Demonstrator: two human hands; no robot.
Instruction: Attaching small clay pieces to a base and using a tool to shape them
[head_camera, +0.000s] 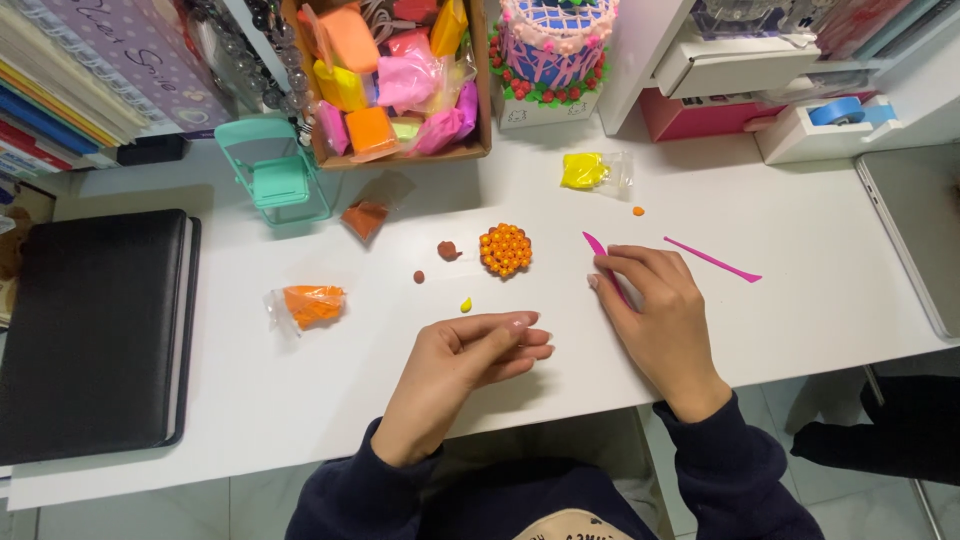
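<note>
My right hand (655, 310) rests on the white desk (820, 270) with its fingers closed on a pink clay tool (597, 247) whose tip points up and left. My left hand (470, 355) lies near the desk's front edge, fingers curled together; I cannot see anything in it. An orange clay dome of small balls (505, 249) sits just left of the pink tool's tip. A tiny yellow clay bit (466, 304) lies above my left hand. Two brown clay bits (448, 250) lie left of the dome.
A second pink tool (712, 260) and a small orange ball (638, 211) lie right of my hand. Bags of orange (308, 305), yellow (592, 171) and brown (366, 216) clay, a mint toy chair (275, 175), a box of clay packs (395, 85), a black folder (90, 330).
</note>
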